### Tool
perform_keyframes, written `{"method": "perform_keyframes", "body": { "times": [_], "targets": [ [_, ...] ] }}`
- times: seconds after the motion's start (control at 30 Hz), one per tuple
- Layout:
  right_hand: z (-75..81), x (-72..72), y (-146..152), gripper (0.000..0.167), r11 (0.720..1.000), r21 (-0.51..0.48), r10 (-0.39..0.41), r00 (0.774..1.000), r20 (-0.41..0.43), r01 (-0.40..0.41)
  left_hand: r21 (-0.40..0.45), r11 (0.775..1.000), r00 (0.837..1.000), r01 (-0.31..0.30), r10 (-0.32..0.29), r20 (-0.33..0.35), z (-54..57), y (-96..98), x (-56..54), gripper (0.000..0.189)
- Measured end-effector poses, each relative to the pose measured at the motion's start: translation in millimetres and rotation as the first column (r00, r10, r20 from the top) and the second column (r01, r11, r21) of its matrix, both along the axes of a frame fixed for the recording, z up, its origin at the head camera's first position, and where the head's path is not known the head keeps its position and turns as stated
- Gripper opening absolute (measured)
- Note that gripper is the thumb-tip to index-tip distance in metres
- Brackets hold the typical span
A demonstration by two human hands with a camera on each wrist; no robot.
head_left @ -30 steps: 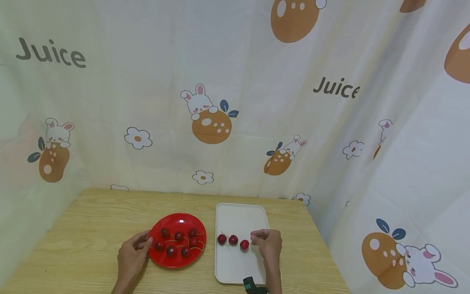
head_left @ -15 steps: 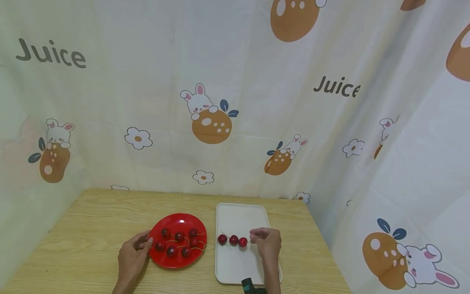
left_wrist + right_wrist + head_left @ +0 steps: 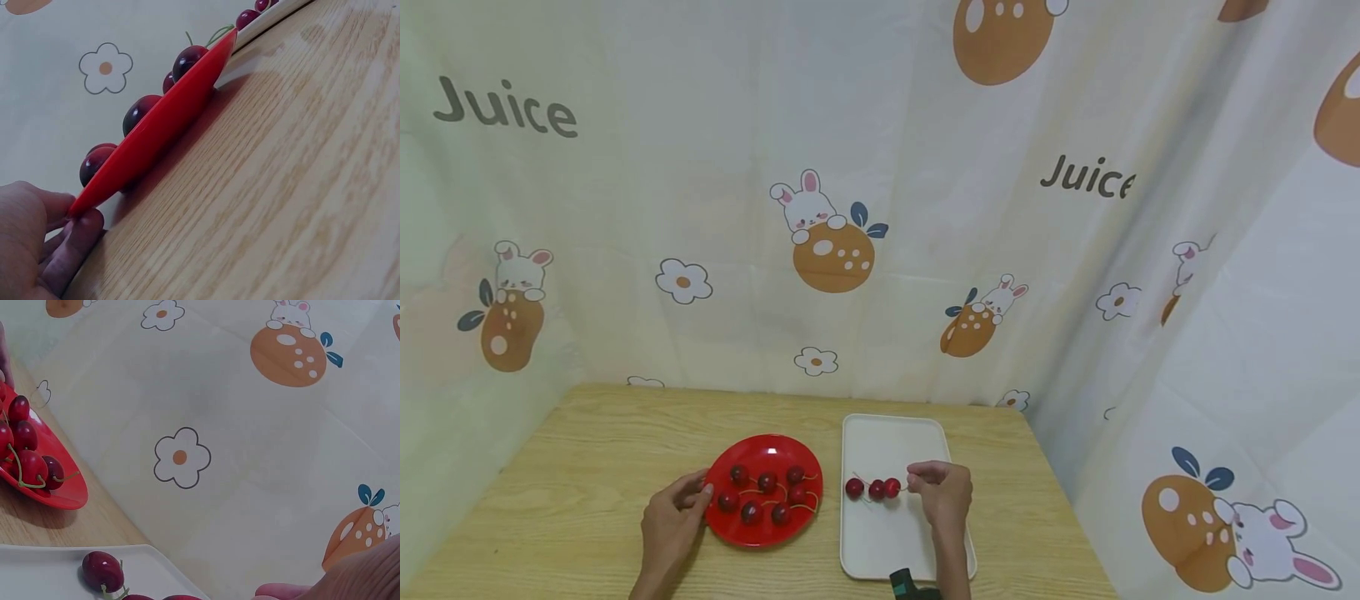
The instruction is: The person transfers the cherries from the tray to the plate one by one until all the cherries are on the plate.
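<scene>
Right hand (image 3: 946, 496) pinches a cherry (image 3: 892, 488) by its stem, fruit just left of the fingertips, about midway between side edges of the white tray (image 3: 891, 542). Left hand (image 3: 672, 521) grips the red plate (image 3: 771, 451) by its left rim.

Glossy plastic-looking plate (image 3: 760, 537), smooth shiny cherries (image 3: 854, 488), smooth low-sheen tray (image 3: 891, 442), wood-grained table (image 3: 647, 433), creased cloth-like curtain (image 3: 910, 125)

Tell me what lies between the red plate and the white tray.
Just a narrow, bare strip of wooden table separates the red plate from the white tray, as the head view shows.
</scene>
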State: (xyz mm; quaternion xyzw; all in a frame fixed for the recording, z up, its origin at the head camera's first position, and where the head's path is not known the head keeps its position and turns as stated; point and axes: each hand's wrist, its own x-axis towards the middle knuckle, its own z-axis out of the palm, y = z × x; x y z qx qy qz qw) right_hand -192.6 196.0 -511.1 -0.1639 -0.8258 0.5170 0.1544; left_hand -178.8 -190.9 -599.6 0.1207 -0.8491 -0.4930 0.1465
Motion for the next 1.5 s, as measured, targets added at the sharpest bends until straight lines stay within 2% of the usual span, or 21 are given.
{"method": "perform_keyframes", "body": {
  "times": [0.37,1.1,1.3,1.5],
  "targets": [
    [5.0,3.7,-7,0.009,1.0,-0.027,0.012,0.999,-0.052,-0.013,0.018,1.0,1.0,0.015,-0.015,-0.005,-0.9,-0.2,0.1,0.035],
    [2.0,-3.2,-19,0.01,0.993,-0.108,0.041,0.994,-0.099,-0.051,-0.01,1.0,1.0,-0.01,0.01,0.002,-2.3,0.1,-1.1,0.035],
    [-1.6,-6.1,-25,0.01,0.993,-0.112,0.037,0.995,-0.09,-0.046,-0.001,1.0,1.0,0.005,-0.005,-0.002,0.0,-0.5,-0.4,0.035],
    [-3.8,-6.6,-30,0.01,0.99,-0.129,0.043,0.992,-0.118,-0.058,0.007,1.0,1.0,0.014,-0.014,0.007,0.5,-0.4,-0.2,0.035]
  ]
}}
